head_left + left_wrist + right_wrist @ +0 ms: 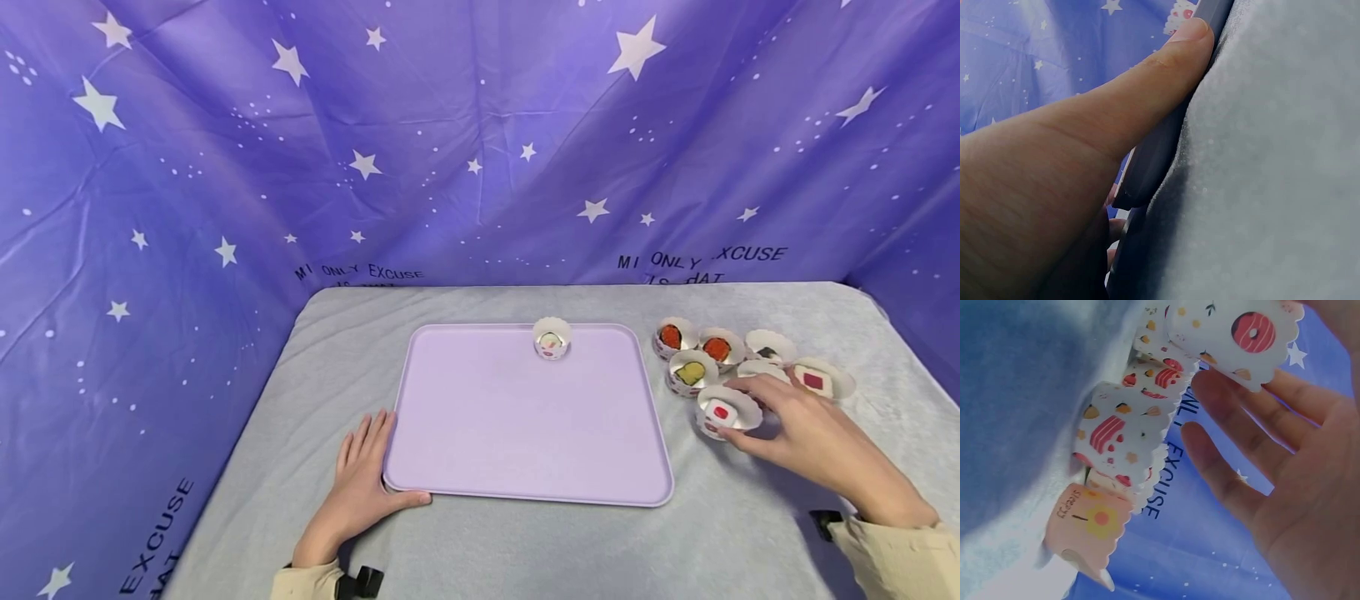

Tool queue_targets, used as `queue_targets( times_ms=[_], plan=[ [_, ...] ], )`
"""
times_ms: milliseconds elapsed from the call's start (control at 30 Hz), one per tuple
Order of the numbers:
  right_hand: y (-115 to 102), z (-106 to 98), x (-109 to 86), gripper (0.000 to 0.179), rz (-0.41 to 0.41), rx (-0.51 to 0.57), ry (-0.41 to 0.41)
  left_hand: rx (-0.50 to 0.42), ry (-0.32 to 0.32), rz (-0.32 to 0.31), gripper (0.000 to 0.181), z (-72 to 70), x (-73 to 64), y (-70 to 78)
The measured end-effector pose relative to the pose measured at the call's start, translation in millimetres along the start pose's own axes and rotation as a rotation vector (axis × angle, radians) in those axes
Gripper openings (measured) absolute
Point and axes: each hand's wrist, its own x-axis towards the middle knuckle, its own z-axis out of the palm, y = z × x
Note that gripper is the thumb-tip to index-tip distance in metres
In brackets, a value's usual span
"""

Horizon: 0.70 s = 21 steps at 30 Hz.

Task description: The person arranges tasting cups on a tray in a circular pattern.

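A light purple tray (pixel 525 417) lies on the table. My left hand (pixel 358 482) is at its near left corner, fingers straight along the left side and thumb against the front edge. In the left wrist view the thumb (pixel 1154 78) presses the dark-looking tray rim. To the right of the tray, my right hand (pixel 810 425) pinches a paper baking cup (pixel 731 427) between thumb and fingers. A white sushi-like piece with a red centre (pixel 721 413) sits inside it. In the right wrist view this cup (pixel 1229 337) shows a printed donut; the other fingers spread beside it.
Another paper cup (pixel 551 343) with a sushi-like piece stands at the tray's back edge. Several more cups cluster right of the tray, among them one with a yellow piece (pixel 689 373) and one with a red-topped piece (pixel 717 350). A star-printed purple curtain (pixel 480 167) hangs behind.
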Motion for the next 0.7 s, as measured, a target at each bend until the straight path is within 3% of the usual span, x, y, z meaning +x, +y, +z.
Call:
queue_targets(
  times_ms=[233,700],
  plan=[
    [-9.5,-2.0,7.5,0.056,0.006,0.061,0.009,0.003,-0.016,-0.016,0.130,-1.1,0.1,0.0],
    [-33.3,-3.4,37.4,0.058,-0.015,0.040,-0.023,0.003,-0.014,-0.013,0.130,-1.5,0.8,-2.0]
  ],
)
